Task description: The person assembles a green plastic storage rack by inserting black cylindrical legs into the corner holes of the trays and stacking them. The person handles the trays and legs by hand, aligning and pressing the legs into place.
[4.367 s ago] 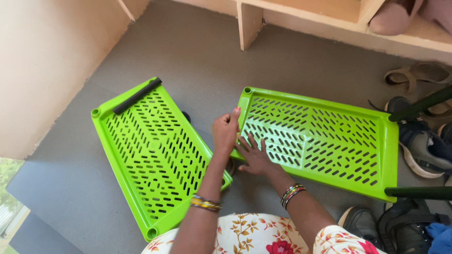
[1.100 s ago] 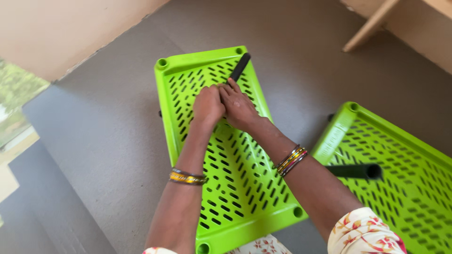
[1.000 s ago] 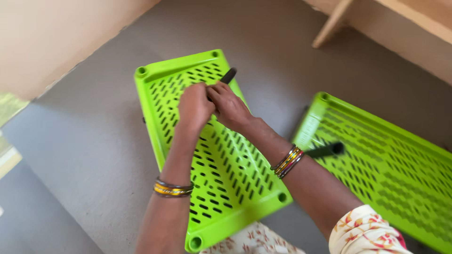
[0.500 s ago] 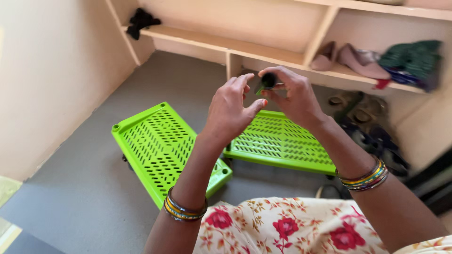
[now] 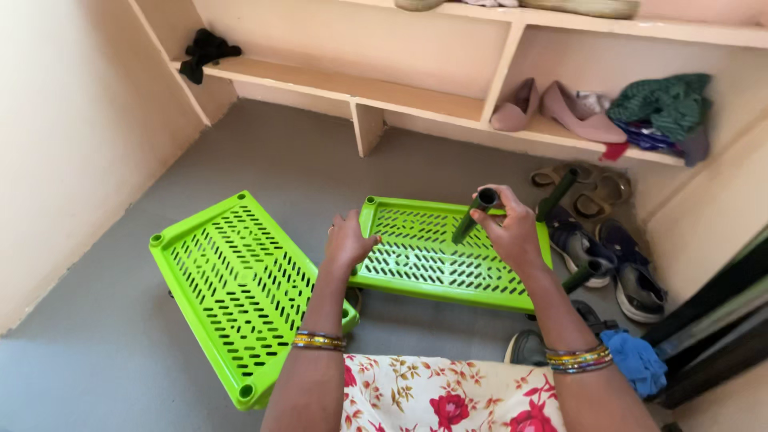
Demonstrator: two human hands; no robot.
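My right hand (image 5: 512, 230) grips a dark green plastic tube (image 5: 472, 218), raised above the floor with its open end towards me. Beside it, my left hand (image 5: 346, 240) hangs in the air with fingers loosely curled and nothing in it. Two bright green perforated shelf trays lie flat on the grey floor: the left tray (image 5: 232, 288) under my left forearm, the right tray (image 5: 424, 248) below both hands. More dark green tubes (image 5: 558, 194) stick up at the right tray's far corner.
Wall shelves (image 5: 352, 84) hold pink flat shoes (image 5: 552, 108), folded cloth (image 5: 660, 104) and a black item (image 5: 204, 52). Sandals and sneakers (image 5: 596, 240) crowd the floor at the right. A blue cloth (image 5: 636, 360) lies by my right knee. Bare walls close in on both sides.
My hands left the left tray, where they worked at a tube, and rose. The tube is now in my right hand alone; my left hand has moved off it.
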